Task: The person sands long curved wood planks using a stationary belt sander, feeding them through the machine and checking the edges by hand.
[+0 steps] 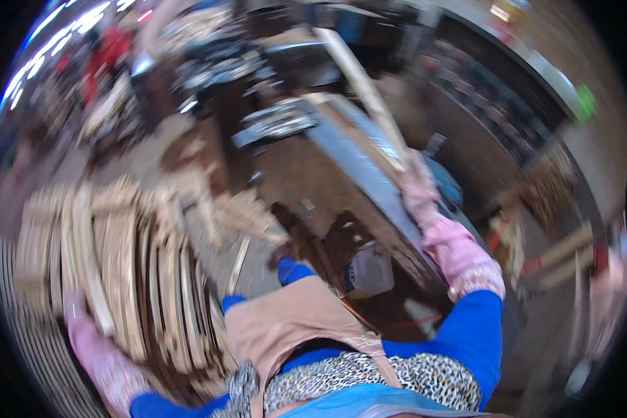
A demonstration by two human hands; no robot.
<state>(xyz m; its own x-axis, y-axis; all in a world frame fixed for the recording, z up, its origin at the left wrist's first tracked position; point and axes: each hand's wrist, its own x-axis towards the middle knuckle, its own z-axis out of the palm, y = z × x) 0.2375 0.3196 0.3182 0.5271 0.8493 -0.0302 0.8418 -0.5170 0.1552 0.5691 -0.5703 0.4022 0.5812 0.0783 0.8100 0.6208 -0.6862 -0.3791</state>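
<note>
A long pale wooden strip (361,80) slants up and away from my right hand (416,182), which is closed round its near end above a metal-topped bench (359,164). Far to the left, my left hand (74,304) is at a big stack of wooden strips (122,261). It touches or lies close beside the strips on the stack's outer side; motion blur hides its fingers. One paler strip (89,254) sits on top of the stack near that hand. Pink patterned sleeve covers show on both my forearms.
Loose wood offcuts (247,216) lie on the floor ahead, and a thin strip (239,265) lies near my feet. Under the bench stands a whitish plastic container (370,268). A dark rack (494,90) stands at the far right. Blurred machinery (223,63) fills the far side.
</note>
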